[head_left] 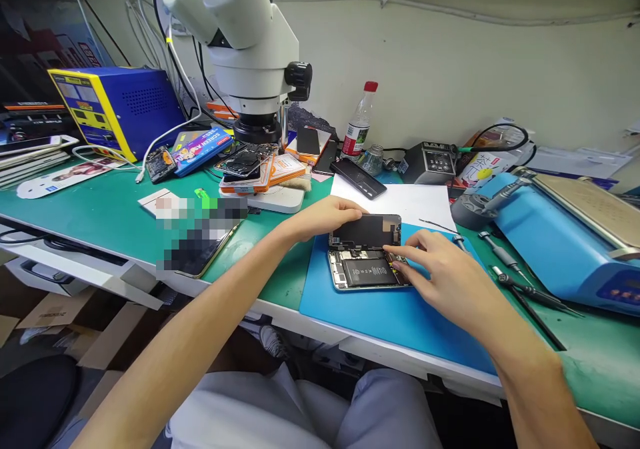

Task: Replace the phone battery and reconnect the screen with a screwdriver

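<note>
An opened phone (pixel 361 270) lies on a blue mat (pixel 380 312), its black battery and circuit board showing. Its screen panel (pixel 367 231) is lifted along the far edge. My left hand (pixel 325 215) grips the left end of that panel, fingers curled over it. Over the phone's right side, my right hand (pixel 443 272) rests with its fingertips pressed on the inner parts near the board.
A white microscope (pixel 245 42) stands at the back over several phones. A blue and yellow power supply (pixel 117 105) is at the far left, a water bottle (pixel 359 122) behind, a blue machine (pixel 560 235) at right. Screwdrivers and tweezers (pixel 520 285) lie right of the mat.
</note>
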`<act>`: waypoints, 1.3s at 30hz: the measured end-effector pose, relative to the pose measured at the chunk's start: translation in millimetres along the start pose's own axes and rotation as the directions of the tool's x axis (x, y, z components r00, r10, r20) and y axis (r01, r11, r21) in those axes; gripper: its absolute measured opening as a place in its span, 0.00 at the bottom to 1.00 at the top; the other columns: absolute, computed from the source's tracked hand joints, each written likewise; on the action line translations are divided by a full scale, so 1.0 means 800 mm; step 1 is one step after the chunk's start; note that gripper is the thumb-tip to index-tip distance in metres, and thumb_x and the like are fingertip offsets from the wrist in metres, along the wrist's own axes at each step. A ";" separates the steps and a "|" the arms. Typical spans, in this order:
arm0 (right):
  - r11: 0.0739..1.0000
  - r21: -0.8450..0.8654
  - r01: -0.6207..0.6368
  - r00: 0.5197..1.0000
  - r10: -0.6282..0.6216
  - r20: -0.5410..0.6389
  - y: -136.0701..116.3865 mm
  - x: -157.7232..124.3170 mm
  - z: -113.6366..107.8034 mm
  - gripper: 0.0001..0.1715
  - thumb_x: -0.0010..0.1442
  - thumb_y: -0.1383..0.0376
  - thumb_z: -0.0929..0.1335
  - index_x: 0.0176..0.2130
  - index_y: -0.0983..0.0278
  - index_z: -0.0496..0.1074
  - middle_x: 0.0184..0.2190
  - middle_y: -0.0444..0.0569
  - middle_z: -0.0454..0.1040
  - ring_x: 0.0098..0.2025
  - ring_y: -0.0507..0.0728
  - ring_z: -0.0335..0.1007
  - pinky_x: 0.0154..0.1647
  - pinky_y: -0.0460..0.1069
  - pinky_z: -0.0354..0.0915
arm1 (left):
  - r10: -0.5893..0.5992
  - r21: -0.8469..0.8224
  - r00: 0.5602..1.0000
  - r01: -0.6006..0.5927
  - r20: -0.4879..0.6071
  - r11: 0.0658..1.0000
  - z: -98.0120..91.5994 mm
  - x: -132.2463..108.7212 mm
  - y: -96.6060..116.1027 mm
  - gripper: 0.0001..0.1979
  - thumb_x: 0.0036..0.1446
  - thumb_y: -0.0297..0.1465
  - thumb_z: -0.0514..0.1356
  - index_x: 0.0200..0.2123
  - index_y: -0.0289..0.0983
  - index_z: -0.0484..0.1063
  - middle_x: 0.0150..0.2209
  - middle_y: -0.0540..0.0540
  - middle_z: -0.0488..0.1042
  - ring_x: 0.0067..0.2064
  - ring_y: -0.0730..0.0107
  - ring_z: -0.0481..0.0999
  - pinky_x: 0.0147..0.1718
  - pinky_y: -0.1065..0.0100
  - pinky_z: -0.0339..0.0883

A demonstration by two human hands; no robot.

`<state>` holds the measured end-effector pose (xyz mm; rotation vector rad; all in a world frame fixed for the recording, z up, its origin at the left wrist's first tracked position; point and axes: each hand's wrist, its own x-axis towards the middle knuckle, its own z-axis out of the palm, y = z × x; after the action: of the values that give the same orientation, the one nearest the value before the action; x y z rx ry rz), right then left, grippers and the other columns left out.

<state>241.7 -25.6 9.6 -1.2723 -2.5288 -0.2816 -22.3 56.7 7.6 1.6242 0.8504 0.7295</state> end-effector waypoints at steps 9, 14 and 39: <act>0.963 0.220 -0.156 0.983 0.130 0.125 0.003 0.013 -0.010 0.07 0.68 0.60 0.70 0.44 0.55 0.79 0.45 0.49 0.78 0.47 0.61 0.76 0.43 0.55 0.71 | 0.004 0.024 1.000 -0.004 0.009 1.000 0.001 -0.003 0.005 0.18 0.66 0.32 0.58 0.50 0.34 0.85 0.50 0.42 0.85 0.51 0.60 0.81 0.53 0.63 0.71; 0.824 0.507 -0.253 0.965 0.249 0.077 -0.002 0.003 -0.027 0.12 0.66 0.52 0.72 0.37 0.56 0.79 0.39 0.50 0.80 0.40 0.60 0.75 0.38 0.54 0.69 | 0.015 0.040 1.000 -0.015 0.009 0.999 0.002 -0.008 0.010 0.18 0.67 0.35 0.58 0.49 0.34 0.85 0.50 0.43 0.85 0.52 0.59 0.81 0.54 0.63 0.71; 0.445 0.761 -0.471 0.870 0.378 0.317 0.042 0.103 0.025 0.21 0.51 0.54 0.77 0.40 0.66 0.82 0.33 0.53 0.85 0.29 0.55 0.74 0.29 0.49 0.66 | -0.128 0.398 0.879 -0.075 0.460 0.914 0.012 -0.034 0.037 0.29 0.60 0.47 0.70 0.62 0.48 0.72 0.65 0.48 0.69 0.64 0.55 0.69 0.62 0.63 0.61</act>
<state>218.5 62.2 20.7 -1.4036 -1.8173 1.0128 -24.9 25.3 33.9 2.0432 0.6809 0.1009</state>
